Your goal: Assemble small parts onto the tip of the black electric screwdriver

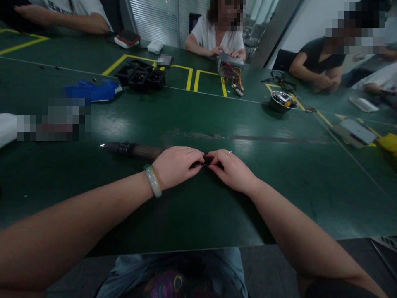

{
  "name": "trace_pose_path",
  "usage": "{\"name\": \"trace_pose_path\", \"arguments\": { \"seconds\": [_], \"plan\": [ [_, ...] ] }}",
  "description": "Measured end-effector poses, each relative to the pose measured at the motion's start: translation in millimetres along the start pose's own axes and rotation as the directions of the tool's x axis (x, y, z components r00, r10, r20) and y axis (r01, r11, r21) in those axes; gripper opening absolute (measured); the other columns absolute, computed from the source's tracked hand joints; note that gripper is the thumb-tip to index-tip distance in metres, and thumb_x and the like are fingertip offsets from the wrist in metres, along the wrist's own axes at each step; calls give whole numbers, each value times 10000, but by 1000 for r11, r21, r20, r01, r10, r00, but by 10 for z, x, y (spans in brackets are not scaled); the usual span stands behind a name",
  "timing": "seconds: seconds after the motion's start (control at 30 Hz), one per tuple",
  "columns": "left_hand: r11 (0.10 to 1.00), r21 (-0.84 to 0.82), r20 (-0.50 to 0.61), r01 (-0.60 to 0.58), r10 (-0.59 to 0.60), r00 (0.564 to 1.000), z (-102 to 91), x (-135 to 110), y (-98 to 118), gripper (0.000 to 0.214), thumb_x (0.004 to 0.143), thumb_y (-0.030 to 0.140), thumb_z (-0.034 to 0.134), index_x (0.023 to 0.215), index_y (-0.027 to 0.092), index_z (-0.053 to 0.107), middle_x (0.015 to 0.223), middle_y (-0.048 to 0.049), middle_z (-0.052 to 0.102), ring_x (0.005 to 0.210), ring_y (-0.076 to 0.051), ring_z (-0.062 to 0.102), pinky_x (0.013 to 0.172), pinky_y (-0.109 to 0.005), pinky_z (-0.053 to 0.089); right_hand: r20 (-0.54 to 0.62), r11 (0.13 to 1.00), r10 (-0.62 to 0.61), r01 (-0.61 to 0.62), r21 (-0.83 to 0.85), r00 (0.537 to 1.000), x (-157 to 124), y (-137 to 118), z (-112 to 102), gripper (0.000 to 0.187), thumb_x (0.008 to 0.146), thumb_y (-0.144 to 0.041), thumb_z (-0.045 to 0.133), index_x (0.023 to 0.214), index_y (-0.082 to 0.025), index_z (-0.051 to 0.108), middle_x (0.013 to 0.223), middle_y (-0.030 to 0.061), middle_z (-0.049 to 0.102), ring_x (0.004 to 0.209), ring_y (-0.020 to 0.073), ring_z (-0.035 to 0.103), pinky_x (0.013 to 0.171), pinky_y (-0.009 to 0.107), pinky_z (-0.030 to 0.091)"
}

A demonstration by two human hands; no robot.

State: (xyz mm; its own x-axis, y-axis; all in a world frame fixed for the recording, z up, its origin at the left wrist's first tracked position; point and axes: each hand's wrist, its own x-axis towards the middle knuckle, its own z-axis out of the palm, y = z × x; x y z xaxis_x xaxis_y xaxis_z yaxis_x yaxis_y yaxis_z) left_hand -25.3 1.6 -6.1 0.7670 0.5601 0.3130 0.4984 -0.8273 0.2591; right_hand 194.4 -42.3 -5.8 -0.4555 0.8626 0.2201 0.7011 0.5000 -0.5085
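Observation:
My left hand (178,164), with a pale green bangle at its wrist, and my right hand (232,169), wearing a ring, meet just above the green table. Thumbs and fingers of both are pinched together at a small dark piece (206,160) between the fingertips. Most of that piece is covered, so its kind does not show. A dark, rod-shaped tool (132,150) with a bright metal tip lies on the table to the left. Its right end disappears behind my left hand; whether they touch, I cannot tell.
Across the green table (198,111) lie a blue glove (93,91), black plastic trays (141,76) and a metal bowl (282,101) of small parts. A person opposite handles a metal box (229,65) with coloured wires. Other people sit at both far sides.

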Motion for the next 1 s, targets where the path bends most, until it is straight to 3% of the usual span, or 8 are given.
{"name": "trace_pose_path", "arguments": {
  "seconds": [0.6, 0.77, 1.0],
  "plan": [
    [1000, -10, 16, -30, 30, 999, 10, 4, -23, 168, 900, 271, 580, 1018, 197, 673, 1100, -31, 693, 1038, -189, 635, 946, -355, 487, -75, 1000, 15, -16, -13, 997, 24, 8, 117, 92, 899, -196, 586, 844, -210, 514, 1111, 58, 641, 1077, 201, 564, 931, 390, 446],
    [1000, 5, 21, -9, 9, 1000, 4, 15, -2, 169, 904, 300, 585, 1011, 201, 669, 1074, -25, 695, 1009, -189, 639, 930, -353, 491, -108, 999, 32, -35, -27, 994, 26, -38, 147, 121, 896, -217, 590, 820, -216, 496, 1115, 55, 648, 1230, 237, 473, 990, 444, 380],
    [1000, 7, 4, -6, 6, 1000, -5, 8, 12, 161, 900, 288, 586, 1008, 203, 671, 1067, -27, 697, 1001, -188, 643, 923, -346, 493, -102, 996, 90, -92, -14, 991, 31, -30, 162, 137, 907, -232, 596, 813, -210, 498, 1074, 38, 655, 1129, 210, 524, 965, 427, 342]
  ]
}}
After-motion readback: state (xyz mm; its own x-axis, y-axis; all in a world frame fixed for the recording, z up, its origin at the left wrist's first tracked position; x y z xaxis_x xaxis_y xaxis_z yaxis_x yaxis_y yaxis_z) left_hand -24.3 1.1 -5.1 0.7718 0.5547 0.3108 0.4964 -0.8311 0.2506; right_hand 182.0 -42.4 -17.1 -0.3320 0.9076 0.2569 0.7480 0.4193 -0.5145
